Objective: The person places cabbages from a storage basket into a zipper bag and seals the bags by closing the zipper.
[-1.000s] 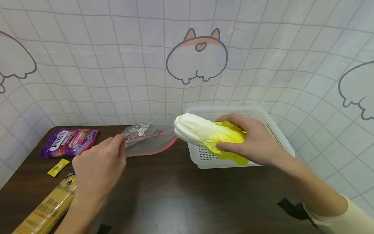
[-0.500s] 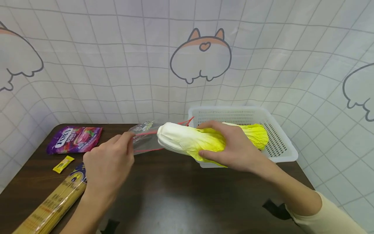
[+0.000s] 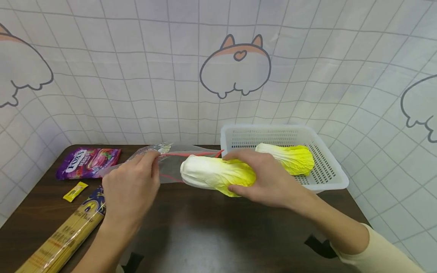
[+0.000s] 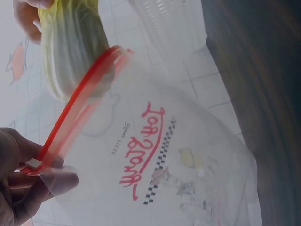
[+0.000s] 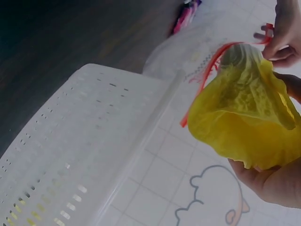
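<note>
With our left hand (image 3: 131, 184) we are pinching the clear bag (image 4: 155, 127) at its red edge; with our right hand (image 3: 264, 177) we are gripping one cabbage (image 3: 208, 172), whose white end is lying at the bag's opening.

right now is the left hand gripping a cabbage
No, the left hand pinches the plastic bag, while the right hand grips a cabbage.

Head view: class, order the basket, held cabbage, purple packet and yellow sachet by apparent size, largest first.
1. Basket
2. Held cabbage and purple packet: too alike to rank
3. Yellow sachet
</note>
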